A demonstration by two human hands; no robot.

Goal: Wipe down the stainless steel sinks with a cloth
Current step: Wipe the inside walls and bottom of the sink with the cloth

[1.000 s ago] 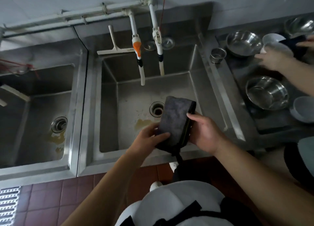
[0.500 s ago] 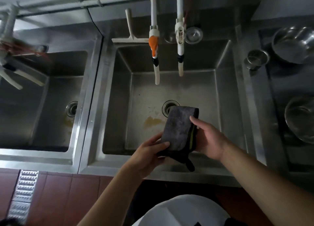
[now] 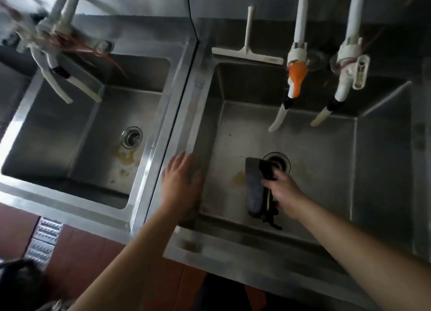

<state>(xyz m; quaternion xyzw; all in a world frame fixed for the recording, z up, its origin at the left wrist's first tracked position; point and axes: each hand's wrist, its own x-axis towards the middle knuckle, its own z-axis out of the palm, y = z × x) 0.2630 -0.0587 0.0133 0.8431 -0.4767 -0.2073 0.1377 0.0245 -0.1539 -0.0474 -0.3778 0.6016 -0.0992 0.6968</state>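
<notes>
Grey cloth (image 3: 255, 187) sits gripped in my right hand (image 3: 283, 191) down in the right sink (image 3: 377, 170), left hand (image 3: 180, 184) flat with fingers apart, so I think wiping starts now and I rub the yellow stain (image 3: 238, 177) next.

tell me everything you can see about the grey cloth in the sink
The cloth is dark grey and looks soft and plush, folded into a long thick pad with a thin yellow-green strip showing at one folded edge and a dark loop trailing off its near end. It lies low in the right sink, on or just over the floor, its far end beside the drain. The right hand grips it from the right side; the left hand does not touch it.
</notes>
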